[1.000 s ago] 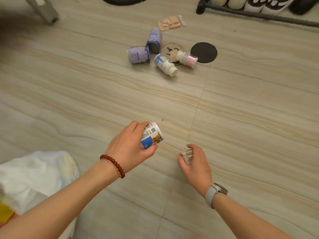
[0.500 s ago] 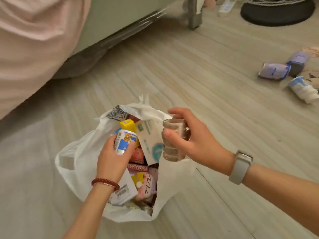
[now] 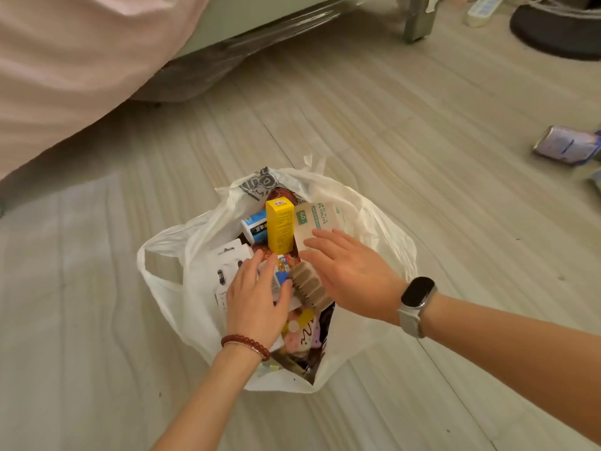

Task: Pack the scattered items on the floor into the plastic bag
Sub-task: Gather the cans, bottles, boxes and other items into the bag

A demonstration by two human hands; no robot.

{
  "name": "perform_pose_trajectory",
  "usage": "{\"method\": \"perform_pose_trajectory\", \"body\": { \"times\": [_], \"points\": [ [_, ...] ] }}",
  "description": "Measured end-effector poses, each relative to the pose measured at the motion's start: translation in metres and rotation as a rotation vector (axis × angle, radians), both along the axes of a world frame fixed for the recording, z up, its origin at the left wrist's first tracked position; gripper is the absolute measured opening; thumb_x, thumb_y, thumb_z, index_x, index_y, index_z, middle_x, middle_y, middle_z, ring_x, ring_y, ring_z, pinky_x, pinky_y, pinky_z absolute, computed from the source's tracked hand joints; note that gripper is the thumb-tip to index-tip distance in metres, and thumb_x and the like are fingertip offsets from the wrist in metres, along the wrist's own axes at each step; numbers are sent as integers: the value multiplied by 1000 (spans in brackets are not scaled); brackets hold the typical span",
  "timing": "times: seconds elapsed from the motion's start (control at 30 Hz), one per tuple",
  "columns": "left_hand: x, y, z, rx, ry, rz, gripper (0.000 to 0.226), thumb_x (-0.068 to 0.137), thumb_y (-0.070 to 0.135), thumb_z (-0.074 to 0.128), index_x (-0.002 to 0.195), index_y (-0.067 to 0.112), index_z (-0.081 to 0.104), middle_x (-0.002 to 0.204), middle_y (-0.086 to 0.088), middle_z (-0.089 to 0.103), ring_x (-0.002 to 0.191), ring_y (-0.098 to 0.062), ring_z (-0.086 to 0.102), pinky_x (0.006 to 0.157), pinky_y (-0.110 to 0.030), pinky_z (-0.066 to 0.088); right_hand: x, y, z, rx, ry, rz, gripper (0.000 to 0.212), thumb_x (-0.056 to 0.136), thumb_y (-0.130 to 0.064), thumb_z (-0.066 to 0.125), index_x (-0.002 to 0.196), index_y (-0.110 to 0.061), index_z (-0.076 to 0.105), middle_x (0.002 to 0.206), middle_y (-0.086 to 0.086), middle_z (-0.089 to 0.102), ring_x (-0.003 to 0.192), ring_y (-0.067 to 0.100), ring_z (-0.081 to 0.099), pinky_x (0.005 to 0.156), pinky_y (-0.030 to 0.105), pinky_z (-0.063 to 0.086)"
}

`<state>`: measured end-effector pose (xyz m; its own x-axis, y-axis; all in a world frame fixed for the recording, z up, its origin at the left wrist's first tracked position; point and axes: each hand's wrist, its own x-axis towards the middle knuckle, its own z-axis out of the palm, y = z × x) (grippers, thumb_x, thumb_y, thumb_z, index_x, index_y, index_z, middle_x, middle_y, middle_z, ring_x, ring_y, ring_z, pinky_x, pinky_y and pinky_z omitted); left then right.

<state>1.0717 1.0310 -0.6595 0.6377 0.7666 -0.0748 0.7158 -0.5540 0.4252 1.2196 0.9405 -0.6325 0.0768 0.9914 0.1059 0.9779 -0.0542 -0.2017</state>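
Observation:
The white plastic bag (image 3: 169, 288) stands open on the floor, filled with several packets and boxes, among them a yellow box (image 3: 279, 222) and a pale green packet (image 3: 317, 219). My left hand (image 3: 257, 297) lies with straight fingers on the small blue-and-white bear bottle (image 3: 282, 271) inside the bag. Beside it lies the brown ridged clip (image 3: 309, 284), free of any grip. My right hand (image 3: 348, 271) hovers open just above the clip and the packet. A purple-labelled bottle (image 3: 566, 144) lies on the floor at the far right.
A bed with a pink cover (image 3: 81, 60) fills the upper left, its metal leg (image 3: 419, 17) at the top. A dark round fan base (image 3: 559, 30) and a white power strip (image 3: 481, 8) sit at the top right. Bare floor surrounds the bag.
Both hands brought the bear bottle and the brown clip from the floor to the bag. The clip now lies in the bag, released; my left hand's fingers have straightened over the bottle.

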Motion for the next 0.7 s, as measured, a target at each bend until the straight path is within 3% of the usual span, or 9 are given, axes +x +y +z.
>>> {"method": "perform_pose_trajectory", "body": {
  "times": [0.17, 0.27, 0.4, 0.57, 0.7],
  "points": [
    [10, -4, 0, -33, 218, -46, 53, 93, 40, 38, 142, 22, 26, 154, -2, 20, 142, -21, 15, 116, -41, 20, 6, -27, 1, -31, -16, 34, 46, 65, -11, 76, 110, -15, 64, 115, 6, 66, 119, 30, 55, 101, 52, 35],
    [19, -10, 38, -74, 327, -74, 53, 93, 37, 39, 141, 19, 27, 153, -5, 20, 141, -23, 18, 115, -43, 22, 11, -48, 38, -133, 93, -103, 44, 73, -5, 68, 116, -12, 60, 125, 10, 61, 124, 34, 49, 105, 53, 29],
    [27, -30, 122, -184, 439, -87, 51, 94, 34, 38, 141, 17, 28, 152, -7, 23, 140, -24, 21, 112, -43, 25, 9, -87, 110, -369, 336, -412, 47, 95, -19, 37, 141, -18, 29, 153, 5, 23, 144, 25, 10, 117, 45, 3],
    [33, -62, 261, -206, 355, -121, 49, 93, 28, 42, 139, 16, 32, 148, -6, 32, 136, -22, 29, 110, -39, 27, 1, -131, 219, -465, 485, -653, 47, 96, -26, 33, 141, -19, 26, 152, 5, 24, 143, 25, 10, 118, 45, 9],
    [44, -90, 381, -225, 282, -82, 46, 92, 24, 44, 137, 16, 37, 143, -6, 39, 133, -23, 34, 107, -39, 29, 7, -166, 331, -261, 679, -921, 42, 93, -18, 41, 134, -9, 42, 139, 12, 46, 134, 29, 33, 113, 44, 24]
  ]
}}
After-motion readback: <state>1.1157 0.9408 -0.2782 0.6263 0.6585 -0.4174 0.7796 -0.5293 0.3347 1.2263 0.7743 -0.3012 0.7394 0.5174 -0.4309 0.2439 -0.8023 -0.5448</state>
